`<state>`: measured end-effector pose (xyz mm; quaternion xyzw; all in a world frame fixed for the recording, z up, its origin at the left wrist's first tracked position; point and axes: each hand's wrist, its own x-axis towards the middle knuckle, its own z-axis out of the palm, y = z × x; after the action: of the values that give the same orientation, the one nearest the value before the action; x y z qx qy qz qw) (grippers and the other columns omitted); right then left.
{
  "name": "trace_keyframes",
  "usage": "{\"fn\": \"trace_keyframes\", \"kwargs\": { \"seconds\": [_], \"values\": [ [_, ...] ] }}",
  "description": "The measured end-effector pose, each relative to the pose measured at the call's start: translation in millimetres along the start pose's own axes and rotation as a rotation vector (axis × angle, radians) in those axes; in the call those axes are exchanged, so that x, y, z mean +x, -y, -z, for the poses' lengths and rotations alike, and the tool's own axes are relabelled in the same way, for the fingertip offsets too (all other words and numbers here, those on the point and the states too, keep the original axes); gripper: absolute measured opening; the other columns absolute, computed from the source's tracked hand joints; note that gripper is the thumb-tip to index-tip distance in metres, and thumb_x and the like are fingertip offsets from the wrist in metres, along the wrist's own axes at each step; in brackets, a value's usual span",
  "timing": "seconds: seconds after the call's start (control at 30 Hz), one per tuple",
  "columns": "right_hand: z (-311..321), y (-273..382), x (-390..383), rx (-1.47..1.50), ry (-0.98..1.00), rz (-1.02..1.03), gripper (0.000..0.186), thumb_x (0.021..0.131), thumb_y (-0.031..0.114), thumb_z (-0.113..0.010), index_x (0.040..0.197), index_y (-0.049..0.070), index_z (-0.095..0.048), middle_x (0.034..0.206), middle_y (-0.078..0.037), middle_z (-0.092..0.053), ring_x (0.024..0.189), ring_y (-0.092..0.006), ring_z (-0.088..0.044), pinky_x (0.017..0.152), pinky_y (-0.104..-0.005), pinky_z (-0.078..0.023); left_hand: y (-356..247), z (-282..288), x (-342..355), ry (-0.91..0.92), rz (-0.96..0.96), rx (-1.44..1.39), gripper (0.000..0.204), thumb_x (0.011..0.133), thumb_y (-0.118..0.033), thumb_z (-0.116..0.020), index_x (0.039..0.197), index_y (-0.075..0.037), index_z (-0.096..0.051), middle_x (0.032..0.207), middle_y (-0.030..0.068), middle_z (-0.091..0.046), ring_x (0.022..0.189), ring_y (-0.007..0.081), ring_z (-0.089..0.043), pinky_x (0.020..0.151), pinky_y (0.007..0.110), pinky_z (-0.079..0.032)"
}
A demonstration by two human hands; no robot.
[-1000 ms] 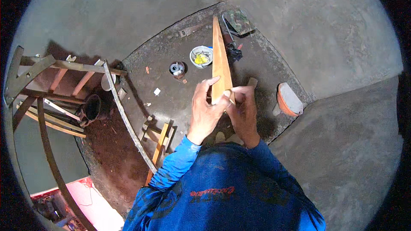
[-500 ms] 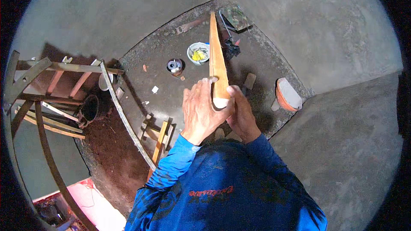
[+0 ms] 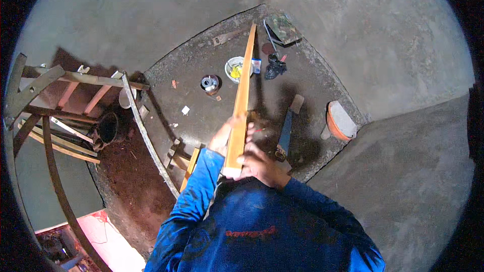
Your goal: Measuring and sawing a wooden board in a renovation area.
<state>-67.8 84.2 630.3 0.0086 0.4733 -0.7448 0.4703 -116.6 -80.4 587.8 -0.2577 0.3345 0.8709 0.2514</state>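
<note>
A long, narrow wooden board points away from my body, its near end close to my chest. My left hand grips it from the left side, with fingertips showing past the right edge. Close to the pale near end, my right hand holds the board's right side; its fingers are slightly blurred. On the floor right of the board lies a handsaw with a dark blade.
A wooden frame with long poles stands at left, beside a black bucket. Ahead are a white bowl, a dark round pot, a black plastic bag and a folding chair. An orange basin leans near the right wall.
The board has come nearer my body, turned and tilted left. My left hand has shifted from atop the near end to the board's left side; my right hand has moved lower. The handsaw now shows more fully.
</note>
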Motion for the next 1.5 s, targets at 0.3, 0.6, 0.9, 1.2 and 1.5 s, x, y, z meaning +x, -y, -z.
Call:
{"fn": "trace_keyframes", "kwargs": {
  "seconds": [0.3,0.6,0.9,1.2,1.5],
  "values": [
    [65.5,-17.6,78.0,-0.064,-0.095,-0.207,0.076,0.089,0.065,-0.043,0.131,0.001,-0.042,0.124,-0.019,-0.057,0.113,-0.0292,-0.057,0.092,-0.0452,-0.049,9.7,54.6,-33.5,-0.136,-0.105,0.357,0.03,0.083,-0.017,-0.062,0.108,-0.002,-0.055,0.085,0.0068,-0.063,0.069,0.0172,-0.062,0.054,0.031,-0.054],
    [24.7,6.9,153.3,0.356,-0.251,0.099,0.054,0.083,0.051,-0.062,0.102,0.001,-0.058,0.081,-0.008,-0.061,0.069,-0.0214,-0.062,0.064,-0.0332,-0.053,7.7,4.9,-75.9,-0.167,-0.206,0.35,0.042,0.076,-0.023,-0.066,0.111,-0.002,-0.055,0.08,0.0035,-0.059,0.062,0.0138,-0.059,0.055,0.026,-0.049],
    [-20.4,45.2,126.2,0.48,-0.194,0.216,0.041,0.084,0.039,-0.063,0.1,0.001,-0.056,0.081,-0.009,-0.057,0.064,-0.0194,-0.056,0.059,-0.0323,-0.052,-6.2,-25.9,-124.6,-0.061,-0.342,0.375,0.051,0.077,-0.019,-0.064,0.123,-0.004,-0.048,0.085,0.0034,-0.059,0.064,0.0121,-0.057,0.055,0.026,-0.048],
    [-65.7,94.4,84.8,0.258,-0.162,0.564,0.026,0.09,0.029,-0.059,0.098,0.004,-0.055,0.078,-0.009,-0.06,0.061,-0.0178,-0.059,0.051,-0.0305,-0.052,0.8,-32.3,-140.5,0.093,-0.654,0.35,0.078,0.073,-0.013,-0.063,0.144,-0.005,-0.031,0.108,0.0078,-0.057,0.079,0.0134,-0.059,0.068,0.026,-0.052],
    [-90.1,113.8,60.0,0.112,0.05,0.811,0.034,0.089,0.023,-0.058,0.115,0.006,-0.044,0.094,-0.011,-0.058,0.072,-0.0167,-0.057,0.057,-0.0316,-0.052,8.7,-11.1,-129.4,0.267,-0.891,0.446,0.088,0.071,-0.022,-0.073,0.145,-0.004,-0.028,0.112,0.007,-0.054,0.093,0.0144,-0.056,0.078,0.027,-0.05]
  ]
}}
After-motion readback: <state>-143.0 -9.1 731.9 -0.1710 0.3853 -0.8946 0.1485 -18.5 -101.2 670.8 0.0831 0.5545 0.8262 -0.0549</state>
